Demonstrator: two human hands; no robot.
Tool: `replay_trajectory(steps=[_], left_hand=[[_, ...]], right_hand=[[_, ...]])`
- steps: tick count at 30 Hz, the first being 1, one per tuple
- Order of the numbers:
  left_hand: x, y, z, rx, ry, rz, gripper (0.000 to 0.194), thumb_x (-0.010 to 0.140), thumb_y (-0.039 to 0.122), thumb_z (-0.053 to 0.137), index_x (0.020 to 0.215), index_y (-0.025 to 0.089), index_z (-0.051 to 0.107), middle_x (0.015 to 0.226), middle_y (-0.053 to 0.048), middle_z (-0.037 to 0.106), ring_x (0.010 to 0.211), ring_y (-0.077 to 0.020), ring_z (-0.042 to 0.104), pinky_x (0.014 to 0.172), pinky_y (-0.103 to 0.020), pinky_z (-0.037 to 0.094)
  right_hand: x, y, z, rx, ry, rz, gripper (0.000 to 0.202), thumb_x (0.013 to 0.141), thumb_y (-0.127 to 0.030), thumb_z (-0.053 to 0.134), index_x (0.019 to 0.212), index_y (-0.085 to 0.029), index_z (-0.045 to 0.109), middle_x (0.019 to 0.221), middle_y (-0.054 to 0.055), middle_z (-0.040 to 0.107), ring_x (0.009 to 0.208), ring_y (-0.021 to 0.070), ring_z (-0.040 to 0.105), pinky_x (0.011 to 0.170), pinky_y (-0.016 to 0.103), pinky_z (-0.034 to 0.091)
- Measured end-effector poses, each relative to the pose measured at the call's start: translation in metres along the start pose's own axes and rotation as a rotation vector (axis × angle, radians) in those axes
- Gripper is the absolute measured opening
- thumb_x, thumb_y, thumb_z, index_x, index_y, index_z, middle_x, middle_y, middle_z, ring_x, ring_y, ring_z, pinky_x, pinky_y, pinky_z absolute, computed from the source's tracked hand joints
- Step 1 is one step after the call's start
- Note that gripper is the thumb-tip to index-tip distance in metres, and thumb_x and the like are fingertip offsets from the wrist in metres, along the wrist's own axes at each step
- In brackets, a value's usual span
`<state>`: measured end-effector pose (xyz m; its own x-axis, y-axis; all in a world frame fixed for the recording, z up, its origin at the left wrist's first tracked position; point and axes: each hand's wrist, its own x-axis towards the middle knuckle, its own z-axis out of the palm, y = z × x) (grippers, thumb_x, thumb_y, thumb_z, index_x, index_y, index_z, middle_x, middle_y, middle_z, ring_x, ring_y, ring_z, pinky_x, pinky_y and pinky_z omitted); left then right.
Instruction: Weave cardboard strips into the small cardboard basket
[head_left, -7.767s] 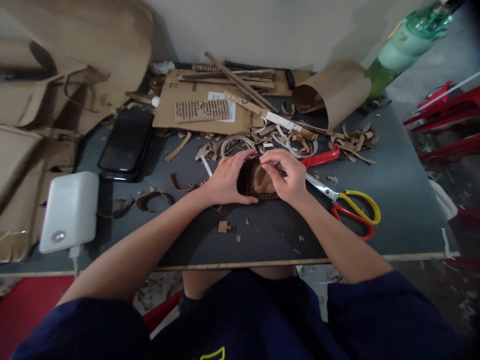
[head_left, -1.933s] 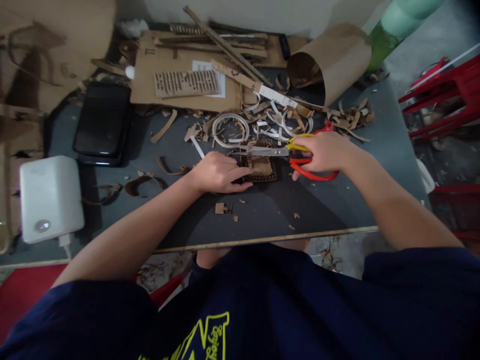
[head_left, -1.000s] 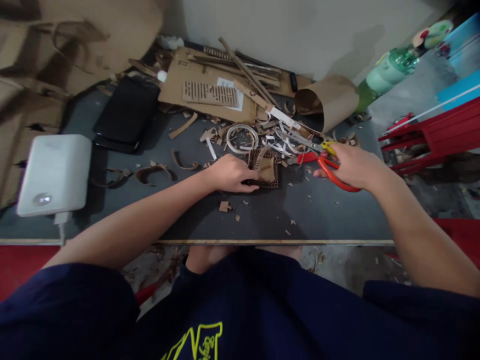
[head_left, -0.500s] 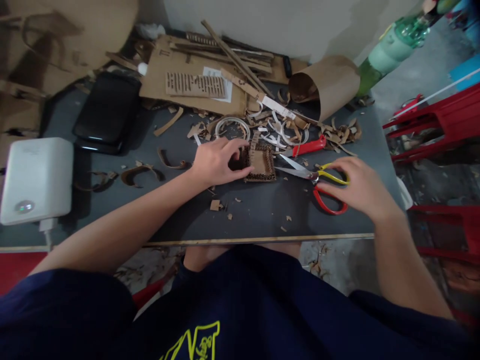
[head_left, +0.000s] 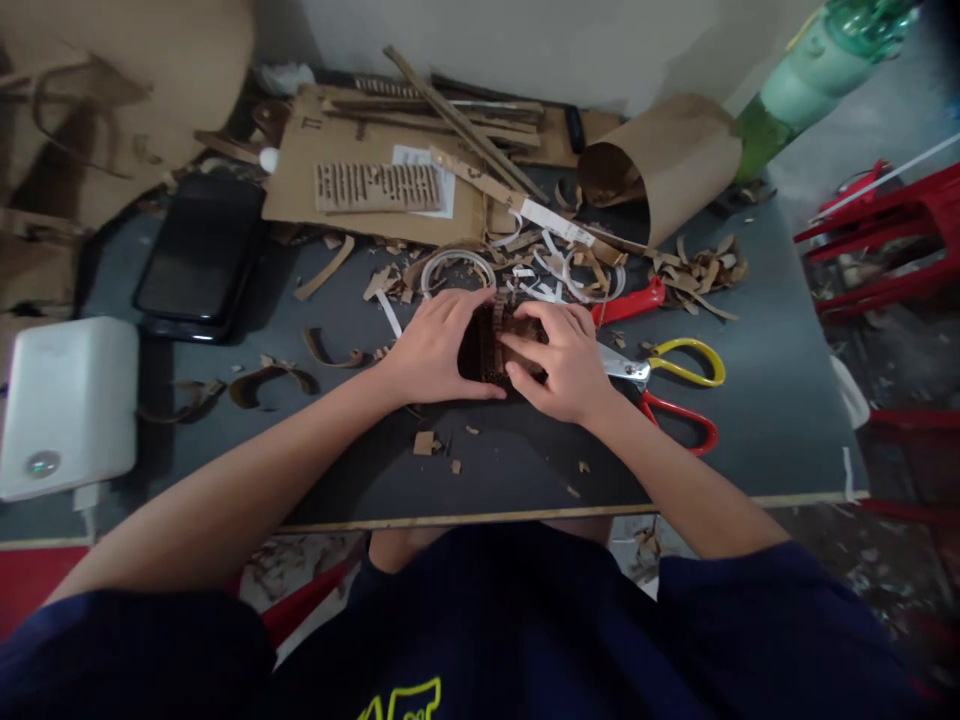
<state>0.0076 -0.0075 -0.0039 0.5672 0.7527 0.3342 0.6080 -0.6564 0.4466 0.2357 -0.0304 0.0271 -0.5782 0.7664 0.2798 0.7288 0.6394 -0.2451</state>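
Hands (head_left: 426,350) (head_left: 568,362), two, at one cardboard tray (head_left: 491,362)

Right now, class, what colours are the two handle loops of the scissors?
The farther loop is yellow, the nearer loop red; the head view shows both.

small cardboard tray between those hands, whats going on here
A person is working on the small cardboard tray with bare hands. The left hand is spread around its left side, while the right hand has its fingers at a corrugated strip on it; their exact grip is hidden. The scissors lie unheld beside the right hand, and cardboard scraps litter the table.
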Motion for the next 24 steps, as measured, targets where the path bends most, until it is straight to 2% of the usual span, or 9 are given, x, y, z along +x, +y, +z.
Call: replay_trajectory(steps=[6,15,20,24], left_hand=[[-0.001,0.003,-0.002,-0.027,-0.001,-0.016,0.11,0.068,0.083,0.067,0.149,0.016,0.035,0.141,-0.02,0.056,0.131,-0.0385,0.053,0.112,-0.054,0.042],[0.001,0.003,-0.002,-0.045,-0.029,-0.034,0.122,0.064,0.084,0.07,0.154,0.015,0.025,0.137,-0.02,0.057,0.131,-0.0408,0.052,0.112,-0.055,0.04],[0.001,0.001,-0.001,-0.055,-0.035,-0.024,0.119,0.066,0.083,0.07,0.154,0.016,0.025,0.139,-0.02,0.055,0.131,-0.0404,0.05,0.114,-0.055,0.037],[-0.001,-0.003,-0.001,-0.069,-0.039,0.005,0.117,0.065,0.081,0.07,0.154,0.019,0.027,0.141,-0.019,0.054,0.137,-0.0416,0.044,0.116,-0.058,0.032]], right_hand=[[-0.004,-0.009,0.001,-0.077,0.005,0.062,0.042,0.1,-0.044,0.043,0.124,-0.023,0.069,0.149,0.012,0.052,0.139,0.0287,0.047,0.12,0.05,0.018],[-0.004,-0.009,0.003,-0.105,-0.077,0.105,0.048,0.101,-0.05,0.039,0.134,-0.023,0.063,0.155,0.014,0.046,0.146,0.0353,0.039,0.121,0.055,0.011],[-0.004,-0.011,0.005,-0.113,-0.063,0.085,0.046,0.101,-0.048,0.04,0.134,-0.023,0.061,0.157,0.015,0.044,0.147,0.0352,0.038,0.122,0.057,0.013],[-0.004,-0.004,0.008,-0.052,0.089,0.092,0.041,0.1,-0.038,0.04,0.13,-0.019,0.061,0.144,0.015,0.057,0.138,0.0276,0.051,0.119,0.049,0.027]])
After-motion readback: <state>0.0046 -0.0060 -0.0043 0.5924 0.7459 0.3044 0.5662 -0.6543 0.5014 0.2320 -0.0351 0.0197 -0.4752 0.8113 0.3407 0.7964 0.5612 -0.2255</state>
